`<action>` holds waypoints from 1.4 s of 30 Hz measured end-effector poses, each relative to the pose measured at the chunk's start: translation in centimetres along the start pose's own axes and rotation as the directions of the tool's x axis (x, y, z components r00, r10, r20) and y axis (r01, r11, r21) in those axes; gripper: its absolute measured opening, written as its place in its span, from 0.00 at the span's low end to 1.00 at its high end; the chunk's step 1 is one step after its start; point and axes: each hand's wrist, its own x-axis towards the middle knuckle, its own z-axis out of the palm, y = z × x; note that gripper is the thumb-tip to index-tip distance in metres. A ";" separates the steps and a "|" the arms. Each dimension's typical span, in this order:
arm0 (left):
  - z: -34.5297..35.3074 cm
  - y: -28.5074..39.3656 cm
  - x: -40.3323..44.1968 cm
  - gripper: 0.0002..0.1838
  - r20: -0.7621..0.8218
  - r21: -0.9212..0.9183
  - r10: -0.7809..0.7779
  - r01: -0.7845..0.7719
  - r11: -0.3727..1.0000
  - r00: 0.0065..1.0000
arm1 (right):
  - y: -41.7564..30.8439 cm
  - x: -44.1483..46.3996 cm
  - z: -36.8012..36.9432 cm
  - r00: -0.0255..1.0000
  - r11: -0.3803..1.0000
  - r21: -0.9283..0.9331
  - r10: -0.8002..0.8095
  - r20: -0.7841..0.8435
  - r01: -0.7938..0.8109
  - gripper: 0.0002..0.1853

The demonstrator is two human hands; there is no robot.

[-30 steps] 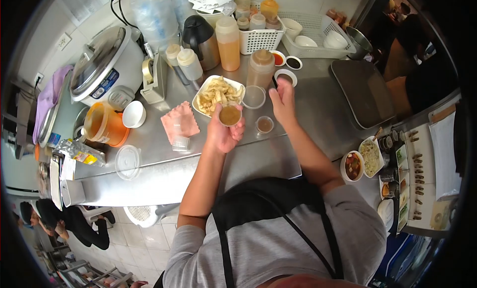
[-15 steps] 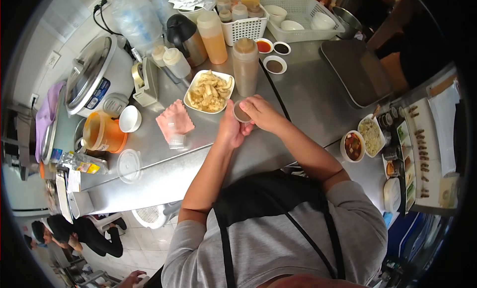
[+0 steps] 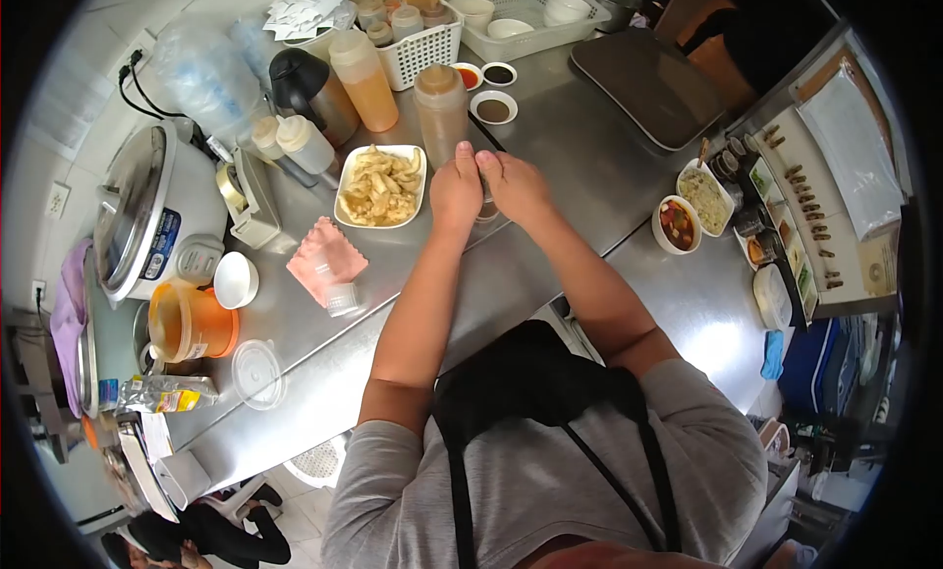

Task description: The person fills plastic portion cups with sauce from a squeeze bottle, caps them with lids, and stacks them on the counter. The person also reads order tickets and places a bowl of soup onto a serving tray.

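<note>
Holding the left hand [image 3: 458, 191] and right hand [image 3: 518, 188] tight together at the middle of the frame, with thumbs side by side on top and fingers closed, apparently round a small cup [image 3: 485, 190]. Cannot make out contents or cover behind the fingers, nor match the clear rim [image 3: 489, 216] peeping out just below with that cup or with another on the bench [image 3: 589, 147].

Would call the filling well along, judging from the present layout. Can count as done the square white dish [image 3: 381, 186] just left of the hands, heaped with pale strips. Can add, toward the top centre, the small dishes of red sauce [image 3: 468, 75], black sauce [image 3: 499, 74] and brown sauce [image 3: 493, 108]. At the right of the frame, also filled: a bowl of red soup [image 3: 678, 223] and, just beside it, a dish of grainy food [image 3: 703, 198].

Left over, so far as visible: the cup between the hands, not yet set down. Seemingly unused, at the left of centre: clear cups [image 3: 343, 299] by the lower edge of a pink cloth [image 3: 324, 260]. Standing capped just above the hands, untouched: a squeeze bottle [image 3: 440, 117]
</note>
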 end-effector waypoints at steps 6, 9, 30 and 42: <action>2.2 -1.8 -0.4 0.31 -0.109 -0.198 0.027 -0.048 0.979 0.994 | 2.7 -0.5 2.9 0.975 0.971 0.239 0.049 -0.218 0.005 0.25; 3.3 -2.1 -0.9 0.26 -0.153 -0.322 0.067 -0.114 0.940 0.986 | 3.1 -0.8 3.8 0.942 0.975 0.222 0.099 -0.322 -0.026 0.22; -4.7 13.6 4.1 0.09 -0.089 0.025 0.547 -0.547 0.837 0.832 | 12.6 4.4 0.2 0.998 0.946 0.319 0.048 0.036 -0.056 0.22; 1.8 42.4 35.8 0.24 -0.181 0.691 0.960 -0.668 0.278 0.212 | 19.5 7.6 -1.5 0.946 0.930 0.287 -0.146 -0.289 0.231 0.02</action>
